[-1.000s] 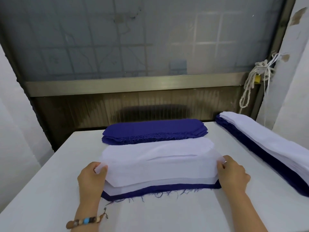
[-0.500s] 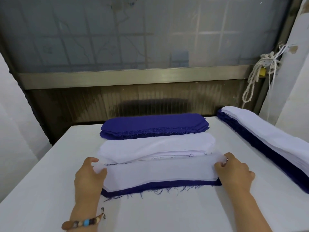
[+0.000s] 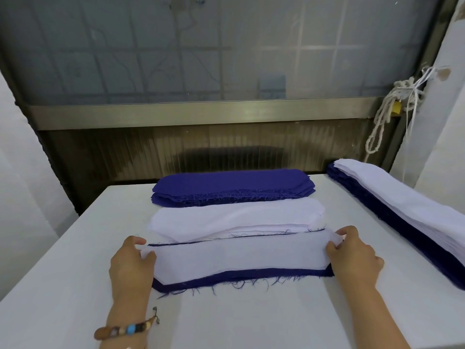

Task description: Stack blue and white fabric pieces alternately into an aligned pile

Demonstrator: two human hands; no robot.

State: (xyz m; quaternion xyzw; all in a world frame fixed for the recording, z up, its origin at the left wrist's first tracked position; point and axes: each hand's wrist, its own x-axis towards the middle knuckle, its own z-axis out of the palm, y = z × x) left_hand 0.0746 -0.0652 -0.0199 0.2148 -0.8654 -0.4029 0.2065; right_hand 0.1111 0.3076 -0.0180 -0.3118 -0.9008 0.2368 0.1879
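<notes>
Left hand (image 3: 132, 267), right hand (image 3: 353, 256) – white piece (image 3: 239, 254) pinched between, atop blue piece (image 3: 241, 276)

On the table (image 3: 251, 321), three piles of cloth lie one behind another. The near pile (image 3: 239, 277) is in front, the middle pile (image 3: 234, 217) just behind it, and the far pile (image 3: 234, 182) at the back edge. A long pile (image 3: 402, 210) lies along the table's right side. The left hand (image 3: 130, 265) pinches the left end of the near pile's top piece (image 3: 239, 255). The right hand (image 3: 354, 255) pinches its right end.
</notes>
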